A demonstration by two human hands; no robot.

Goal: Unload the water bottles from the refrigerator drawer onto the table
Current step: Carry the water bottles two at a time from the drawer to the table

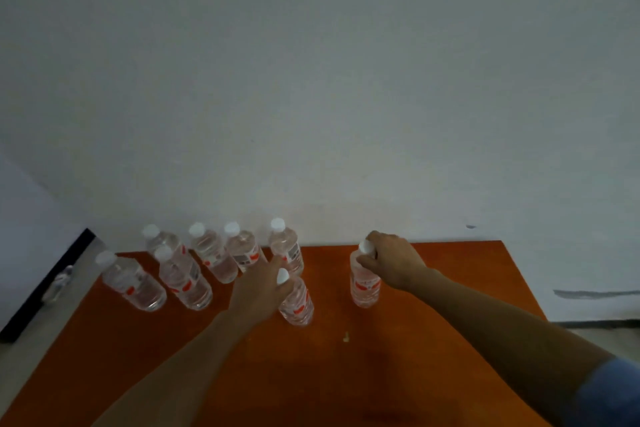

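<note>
Bottles going down on tabletop

Bottles (296, 302) and (364, 282) upright on orange tabletop (450, 288), necks gripped by left hand (263, 284) and right hand (391, 260). Six more (187, 277) standing at left. Placing step, apparently. Next: loosen both grips gently, without tipping neighbours.

A: Where is free room seen on the table (450, 340)?

B: From three to six o'clock the surface is bare.

A: And obstacles?

B: Six bottles (194, 274) are crowded at ten to twelve o'clock; two held bottles (363, 284) stand near them.
</note>
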